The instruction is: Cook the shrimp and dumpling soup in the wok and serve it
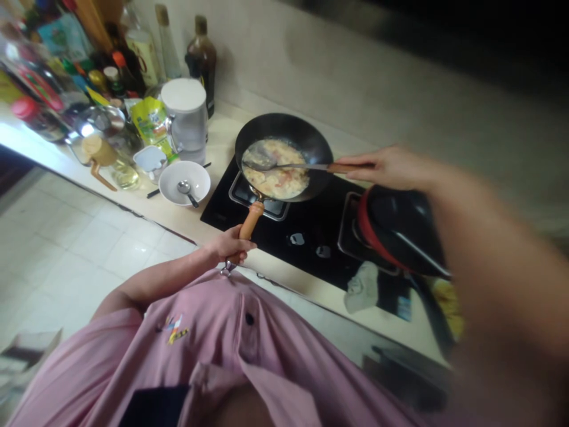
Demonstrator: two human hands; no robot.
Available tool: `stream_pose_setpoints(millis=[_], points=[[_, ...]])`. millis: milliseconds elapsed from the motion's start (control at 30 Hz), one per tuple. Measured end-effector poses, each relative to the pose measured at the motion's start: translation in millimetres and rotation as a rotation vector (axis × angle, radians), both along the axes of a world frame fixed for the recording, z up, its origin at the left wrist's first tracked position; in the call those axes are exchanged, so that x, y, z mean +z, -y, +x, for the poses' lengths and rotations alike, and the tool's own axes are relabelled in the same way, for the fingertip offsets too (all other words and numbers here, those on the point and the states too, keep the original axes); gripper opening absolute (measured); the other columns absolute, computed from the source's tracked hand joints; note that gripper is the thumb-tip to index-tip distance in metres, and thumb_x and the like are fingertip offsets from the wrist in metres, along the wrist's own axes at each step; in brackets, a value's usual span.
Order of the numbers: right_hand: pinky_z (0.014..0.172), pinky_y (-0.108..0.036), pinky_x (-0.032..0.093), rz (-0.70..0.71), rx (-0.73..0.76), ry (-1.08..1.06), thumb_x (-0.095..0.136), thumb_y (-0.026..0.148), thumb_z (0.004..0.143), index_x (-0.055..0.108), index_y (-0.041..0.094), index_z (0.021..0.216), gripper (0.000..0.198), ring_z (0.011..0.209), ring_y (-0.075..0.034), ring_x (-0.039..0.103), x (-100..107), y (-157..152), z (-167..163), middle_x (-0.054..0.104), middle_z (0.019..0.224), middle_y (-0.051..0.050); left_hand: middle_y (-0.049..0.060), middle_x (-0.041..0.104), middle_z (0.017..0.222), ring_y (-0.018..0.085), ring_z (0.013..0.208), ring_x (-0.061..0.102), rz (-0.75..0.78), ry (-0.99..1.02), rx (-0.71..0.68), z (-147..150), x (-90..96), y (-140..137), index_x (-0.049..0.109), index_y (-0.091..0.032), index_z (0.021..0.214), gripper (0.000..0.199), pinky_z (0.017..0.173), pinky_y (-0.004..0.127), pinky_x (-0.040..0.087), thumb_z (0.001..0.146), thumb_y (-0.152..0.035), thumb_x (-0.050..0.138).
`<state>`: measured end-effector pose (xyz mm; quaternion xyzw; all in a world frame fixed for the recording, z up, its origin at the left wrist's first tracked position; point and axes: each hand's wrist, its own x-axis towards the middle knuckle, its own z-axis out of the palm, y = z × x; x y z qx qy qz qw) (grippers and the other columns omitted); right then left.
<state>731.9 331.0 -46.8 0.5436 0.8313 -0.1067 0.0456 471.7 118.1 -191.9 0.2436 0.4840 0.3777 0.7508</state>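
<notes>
Wok handle (pixel 251 220) in closed left grip (pixel 233 244)

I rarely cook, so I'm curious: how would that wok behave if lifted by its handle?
The wok likely feels front-heavy, since the food sits beyond the wooden handle. The moist-looking food might slide if tilted.

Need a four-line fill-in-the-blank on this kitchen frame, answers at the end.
1. The left hand grips the ____ of the wok.
2. The metal utensil reaching into the wok is held by the ____ hand.
3. Inside the white bowl lies a ____ with a dark handle end.
4. The lid of the clear pitcher is ____ in colour.

Missing words: wooden handle; right; spoon; white.
</notes>
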Motion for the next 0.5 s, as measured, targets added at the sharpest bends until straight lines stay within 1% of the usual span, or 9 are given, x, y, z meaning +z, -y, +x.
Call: stream_pose_setpoints(millis=[133,333,433,500], points=[[0.101,-0.031,0.044,-0.059,0.033,0.067,0.066,0.020,0.091,0.064,0.030,0.134,0.045,0.114,-0.019,0.065,10.1,-8.4,-5.4,0.066,0.132,0.001,-0.011,0.049,0.056,0.006,0.038,0.046,0.010,-0.020,-0.002,1.4,0.2,0.1,0.037,-0.022,0.091,0.047,0.036,0.019,0.042,0.071,-0.017,0.080],[0.100,-0.035,0.046,-0.062,0.124,0.070,0.068,0.024,0.090,0.066,0.031,0.133,0.043,0.111,-0.020,0.066,14.6,-35.0,-4.3,0.069,0.128,0.000,-0.011,0.049,0.055,0.007,0.038,0.047,0.004,-0.046,-0.003,2.0,-0.3,0.2,0.038,-0.022,0.092,0.047,0.036,0.020,0.044,0.071,-0.017,0.079],[0.102,-0.035,0.045,-0.064,0.123,0.052,0.068,0.025,0.090,0.067,0.030,0.132,0.043,0.112,-0.020,0.066,12.7,-44.4,-4.7,0.069,0.128,0.000,-0.011,0.049,0.054,0.007,0.037,0.046,-0.002,-0.051,-0.005,1.7,0.5,1.0,0.039,-0.021,0.094,0.047,0.036,0.020,0.044,0.071,-0.018,0.080],[0.103,-0.034,0.045,-0.067,0.110,0.027,0.067,0.023,0.090,0.067,0.029,0.132,0.043,0.114,-0.020,0.065,4.9,-45.5,-2.6,0.068,0.130,-0.001,-0.011,0.049,0.055,0.007,0.037,0.045,-0.006,-0.046,-0.001,1.7,0.4,1.4,0.039,-0.021,0.094,0.048,0.036,0.020,0.043,0.070,-0.018,0.080]])
